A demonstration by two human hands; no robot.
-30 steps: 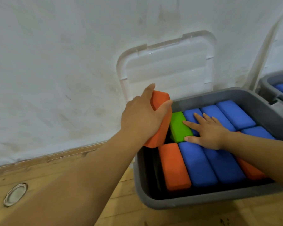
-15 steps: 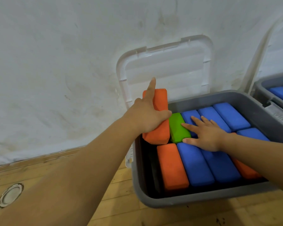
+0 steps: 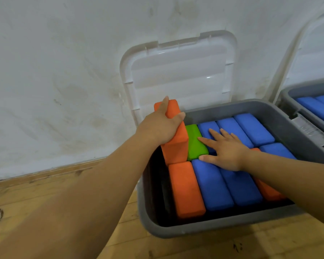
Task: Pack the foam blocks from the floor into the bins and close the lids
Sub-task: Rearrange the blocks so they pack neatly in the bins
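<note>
Over the last second the left hand (image 3: 162,126) has swung the orange foam block (image 3: 176,148) from a tilt above the rim to nearly upright. It now stands on end in the far-left corner of the grey bin (image 3: 213,229), against the green block (image 3: 195,144). Thumb and fingers clasp its upper end. The right hand (image 3: 226,150) stays flat, fingers spread, on the green and blue blocks (image 3: 211,184). The block is likely almost seated; the lid (image 3: 178,71) stands open.
</note>
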